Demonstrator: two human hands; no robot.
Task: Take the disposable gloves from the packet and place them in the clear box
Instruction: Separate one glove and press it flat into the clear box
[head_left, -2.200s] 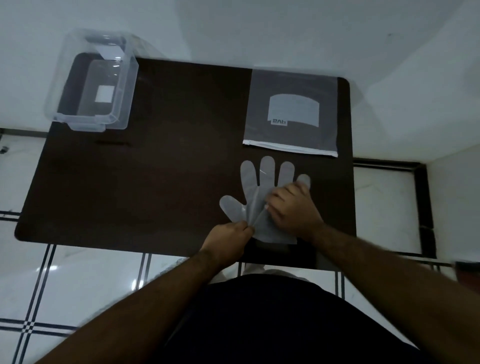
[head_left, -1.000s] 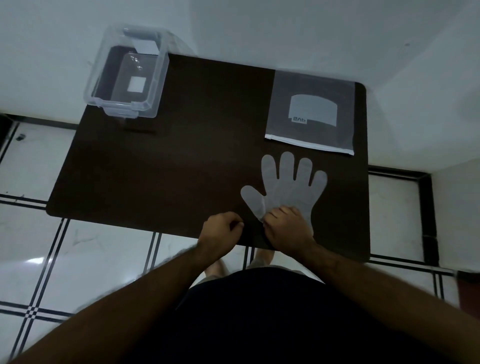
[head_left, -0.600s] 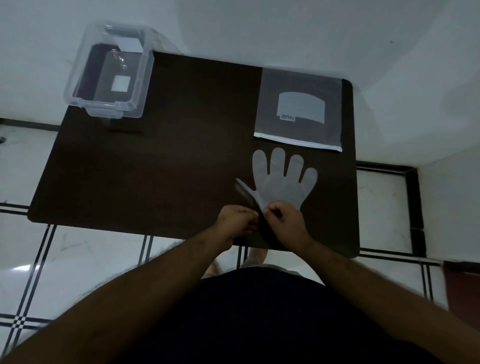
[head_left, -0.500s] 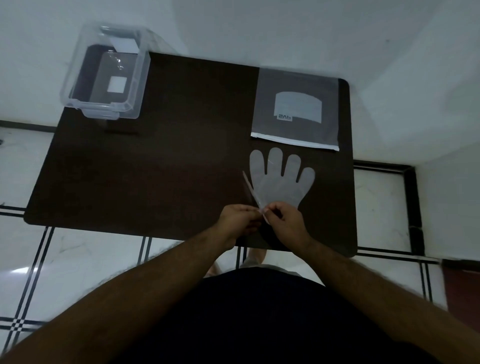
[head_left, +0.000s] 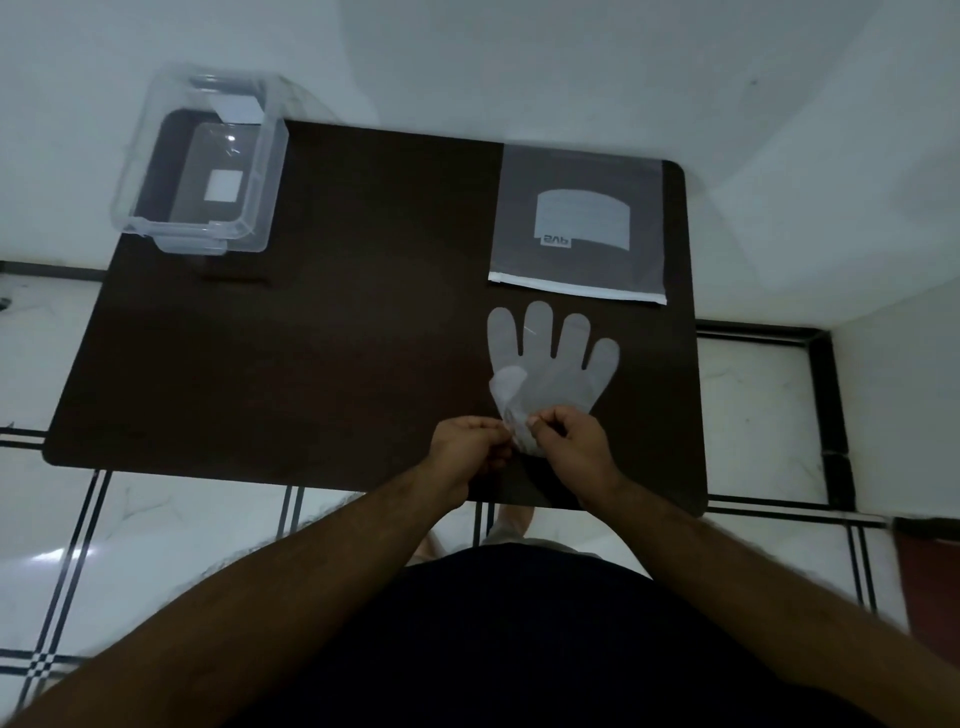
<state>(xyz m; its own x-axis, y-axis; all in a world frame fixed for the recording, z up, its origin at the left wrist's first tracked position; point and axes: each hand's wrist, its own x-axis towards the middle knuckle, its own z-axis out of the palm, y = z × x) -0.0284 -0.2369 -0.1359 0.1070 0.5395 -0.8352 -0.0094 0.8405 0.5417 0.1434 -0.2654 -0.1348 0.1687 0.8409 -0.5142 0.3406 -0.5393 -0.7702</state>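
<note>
A person stands at a dark table (head_left: 311, 338) and works with 2 bare hands near its front edge. The left hand (head_left: 470, 449) and the right hand (head_left: 569, 441) are close together, and each one has its fingertips pinched together on the cuff end of a thin translucent glove (head_left: 558, 364). This glove lies mostly flat on the table with its 4 fingers spread and pointing away from the person, while its thumb side is lifted and folded over onto the palm part. It cannot be told if the hands hold 1 layer or 2 layers of film. Just beyond the glove fingertips lies the packet (head_left: 579, 228), a flat grey bag with a pale label and a white strip along its near edge; it is at the far right part of the table and is not touching the glove. The clear box (head_left: 200, 166) stands at the far left corner of the table, well apart from the hands, open at the top, with a white square seen through its bottom. Under the table there is a white tiled floor (head_left: 156, 519) with dark lines.
</note>
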